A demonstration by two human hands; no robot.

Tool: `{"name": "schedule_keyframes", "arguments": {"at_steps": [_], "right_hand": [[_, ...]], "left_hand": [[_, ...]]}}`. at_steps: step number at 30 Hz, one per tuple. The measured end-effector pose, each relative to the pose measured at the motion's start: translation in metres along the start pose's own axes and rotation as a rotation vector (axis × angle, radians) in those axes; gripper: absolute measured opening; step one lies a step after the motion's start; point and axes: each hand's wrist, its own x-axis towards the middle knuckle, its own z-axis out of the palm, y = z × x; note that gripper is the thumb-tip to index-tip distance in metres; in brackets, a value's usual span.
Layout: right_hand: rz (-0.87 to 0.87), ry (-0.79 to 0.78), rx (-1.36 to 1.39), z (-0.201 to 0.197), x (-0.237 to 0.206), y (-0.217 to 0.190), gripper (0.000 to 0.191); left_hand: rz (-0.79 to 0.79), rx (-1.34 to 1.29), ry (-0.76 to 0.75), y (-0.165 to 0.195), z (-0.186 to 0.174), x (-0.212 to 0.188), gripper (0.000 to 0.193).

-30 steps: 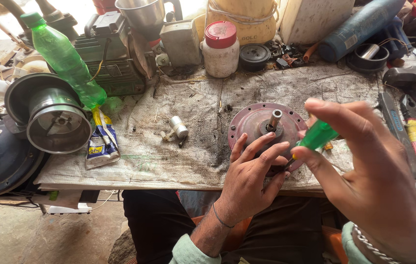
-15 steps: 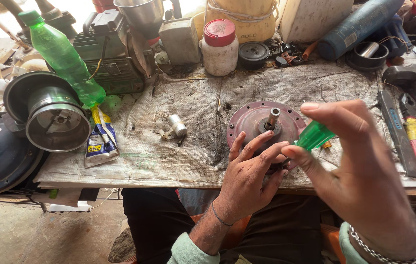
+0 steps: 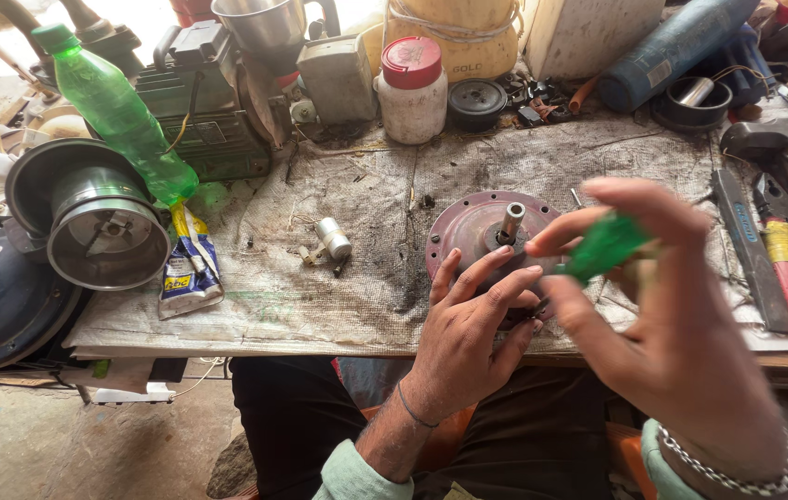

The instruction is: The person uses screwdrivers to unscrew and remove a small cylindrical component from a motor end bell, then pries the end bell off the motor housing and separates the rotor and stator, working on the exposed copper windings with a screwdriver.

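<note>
A round reddish-brown metal plate [image 3: 464, 233] with a short steel shaft [image 3: 511, 222] standing in its middle lies on the grey cloth [image 3: 357, 268] of the bench. My left hand [image 3: 468, 333] rests on the plate's near edge with its fingers spread. My right hand [image 3: 681, 324], blurred and raised close to the camera, holds a green-handled tool [image 3: 603, 248] by its handle, pointing down toward the plate; the tool's tip is hidden behind my left fingers. A small white cylindrical part [image 3: 332, 239] lies on the cloth to the left of the plate.
A green plastic bottle [image 3: 116, 111] and a glue tube [image 3: 186, 264] lie at the left by a metal drum [image 3: 98, 227]. A white jar with red lid [image 3: 411, 91], a steel funnel and a blue cylinder stand behind. Pliers [image 3: 783, 268] and a hammer [image 3: 783, 148] lie at the right.
My right hand with the green tool has shifted slightly left and lower, toward the plate. My left hand stays on the plate's edge.
</note>
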Motion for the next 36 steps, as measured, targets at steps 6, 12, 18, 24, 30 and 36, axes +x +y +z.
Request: {"name": "schedule_keyframes", "arguments": {"at_steps": [6,12,18,24,30,36], "right_hand": [[-0.106,0.191,0.285,0.003,-0.019,0.014,0.067],[-0.293,0.369,0.054,0.005,-0.088,0.021,0.063],[-0.091,0.047,0.113,0.028,-0.125,0.035,0.059],[-0.022,-0.116,0.195,0.041,-0.128,0.046,0.055],[-0.001,-0.195,0.225,0.045,-0.13,0.047,0.052],[0.021,-0.268,0.258,0.052,-0.131,0.05,0.048]], "left_hand": [[-0.003,-0.014,-0.011,0.002,-0.001,0.001,0.055],[-0.002,-0.001,-0.006,0.006,-0.002,0.006,0.056],[0.006,0.0,0.0,0.01,-0.006,0.012,0.057],[-0.001,-0.091,0.075,0.014,-0.018,0.008,0.051],[-0.157,-0.153,0.307,-0.01,-0.029,-0.001,0.046],[-0.297,0.182,0.426,-0.057,-0.054,-0.004,0.05]]}}
